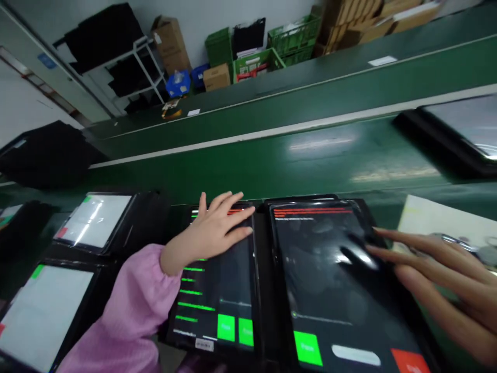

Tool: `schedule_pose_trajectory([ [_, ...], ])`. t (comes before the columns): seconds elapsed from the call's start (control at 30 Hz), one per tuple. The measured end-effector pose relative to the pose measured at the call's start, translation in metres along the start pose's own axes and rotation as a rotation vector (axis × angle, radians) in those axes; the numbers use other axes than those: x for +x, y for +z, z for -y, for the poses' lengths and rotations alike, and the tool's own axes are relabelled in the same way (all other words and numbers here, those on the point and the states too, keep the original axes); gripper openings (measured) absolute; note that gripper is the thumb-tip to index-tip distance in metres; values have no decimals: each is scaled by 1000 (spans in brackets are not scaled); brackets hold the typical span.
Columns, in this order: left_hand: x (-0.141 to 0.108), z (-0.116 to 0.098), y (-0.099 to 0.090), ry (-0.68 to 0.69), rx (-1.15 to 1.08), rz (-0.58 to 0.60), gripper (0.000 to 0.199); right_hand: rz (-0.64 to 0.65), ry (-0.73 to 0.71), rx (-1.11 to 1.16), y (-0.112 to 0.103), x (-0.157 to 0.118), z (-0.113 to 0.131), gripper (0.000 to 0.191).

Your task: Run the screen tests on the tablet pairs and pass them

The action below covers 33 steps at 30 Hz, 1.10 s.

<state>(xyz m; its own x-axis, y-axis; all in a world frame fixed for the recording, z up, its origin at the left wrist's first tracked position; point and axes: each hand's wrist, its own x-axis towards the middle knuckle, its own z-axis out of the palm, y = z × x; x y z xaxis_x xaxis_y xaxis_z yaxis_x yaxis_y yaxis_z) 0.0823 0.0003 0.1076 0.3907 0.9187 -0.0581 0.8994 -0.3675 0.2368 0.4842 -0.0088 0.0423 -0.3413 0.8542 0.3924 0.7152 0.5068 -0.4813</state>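
Head view, tilted, close overhead.

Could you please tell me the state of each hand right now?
Left hand: open, empty, on a tablet.
Right hand: open, empty, over another tablet.

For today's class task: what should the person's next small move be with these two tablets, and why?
Probably tap the green button on the right tablet with the right hand: that hand reaches over this screen, which shows red text, while the left hand rests on the other tablet.
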Motion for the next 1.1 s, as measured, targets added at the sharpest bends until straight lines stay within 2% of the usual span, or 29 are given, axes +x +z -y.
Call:
schedule_pose_trajectory([
  [0.03, 10, 5, -1, -6, -4, -11, 47, 12, 7, 34, -1, 5, 1, 31],
  [0.1, 13, 19, -3, -29, -46, -101, 49, 36, 76, 137, -3, 14, 2, 30],
  [0.17, 0, 39, -6, -107, -165, -227, 52, 51, 192, 272, 0, 22, 2, 35],
  [0.23, -18, 61, -4, -268, -326, -321, 48, 67, 291, 413, 8, 29, -1, 43],
  [0.3, -33, 79, 6, -435, -553, -404, 45, 47, 388, 546, 19, 38, -6, 51],
  [0.37, -41, 88, 25, -531, -792, -487, 50, 13, 480, 664, 31, 50, -11, 57],
  [0.47, -39, 93, 53, -523, -963, -609, 61, 10, 534, 754, 47, 68, -16, 62],
  [0.57, -34, 97, 67, -482, -968, -701, 55, -28, 590, 769, 58, 81, -22, 47],
  [0.67, -32, 97, 70, -471, -996, -757, 47, -34, 707, 755, 64, 89, -30, 34],
  [0.8, -34, 92, 71, -471, -1069, -781, 43, 12, 801, 716, 64, 95, -35, 37],
  [0.97, -33, 94, 73, -470, -1155, -790, 43, -26, 708, 699, 63, 97, -30, 48],
  [1.1, -33, 96, 75, -477, -1191, -794, 44, -46, 725, 741, 64, 98, -29, 55],
])
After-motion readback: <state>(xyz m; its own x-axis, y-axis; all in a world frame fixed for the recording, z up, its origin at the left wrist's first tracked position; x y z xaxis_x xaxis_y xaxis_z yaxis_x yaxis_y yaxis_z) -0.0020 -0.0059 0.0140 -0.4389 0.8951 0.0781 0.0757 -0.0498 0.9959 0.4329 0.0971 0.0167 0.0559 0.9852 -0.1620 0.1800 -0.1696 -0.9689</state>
